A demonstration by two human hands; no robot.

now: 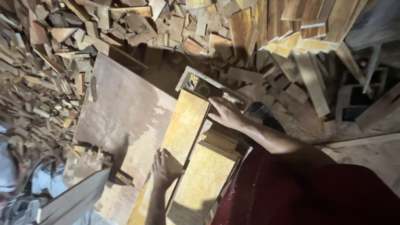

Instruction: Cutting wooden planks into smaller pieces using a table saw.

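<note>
Fingers of both hands (166, 166) (225, 111) spread flat on yellow boards (183, 125).

the long board (183, 125) is honey-yellow with fine darker grain. at its nine o'clock the wide panel (121, 116) is dull brown, scuffed pale in patches. the scrap pile (46, 62) at ten o'clock is tan-grey. the garment (308, 196) at four o'clock is dark red.

Bare forearms, no sleeves, no gloves; dark red garment (316, 196) over lap.
</note>
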